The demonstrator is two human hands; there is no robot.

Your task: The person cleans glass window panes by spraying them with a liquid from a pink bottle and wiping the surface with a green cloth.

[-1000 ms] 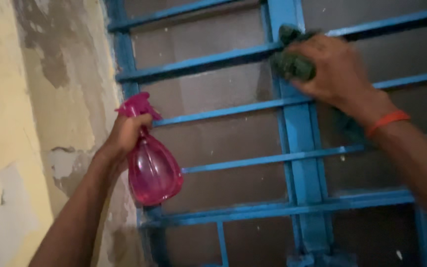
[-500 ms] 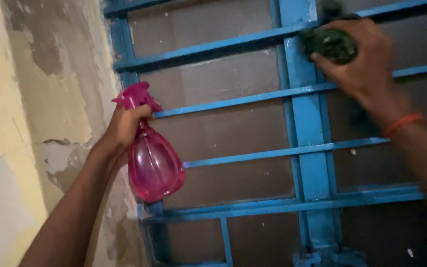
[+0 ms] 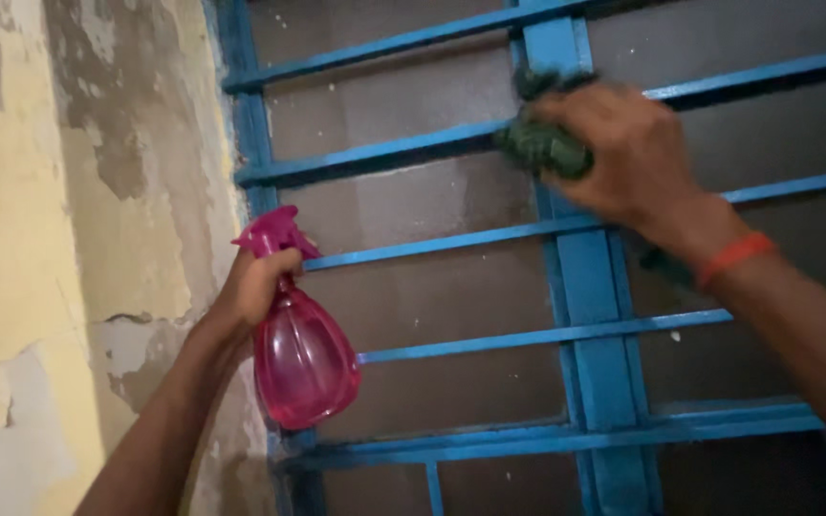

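Note:
My left hand (image 3: 258, 282) grips the neck of a pink see-through spray bottle (image 3: 303, 363), held upright near the left side of a blue window grille (image 3: 595, 363). My right hand (image 3: 628, 158), with an orange band at the wrist, presses a dark green cloth (image 3: 537, 143) against the grille's wide upright bar where a horizontal bar crosses it. The cloth is partly hidden under my fingers.
Frosted grey panes (image 3: 432, 287) sit behind the thin blue horizontal bars. To the left stands a yellowish wall (image 3: 59, 248) with peeling, patchy plaster next to the blue frame edge (image 3: 250, 124).
My right hand with the cloth has slid left and down from the right of the upright bar back onto it. The view has tilted, so bottle and grille sit lower.

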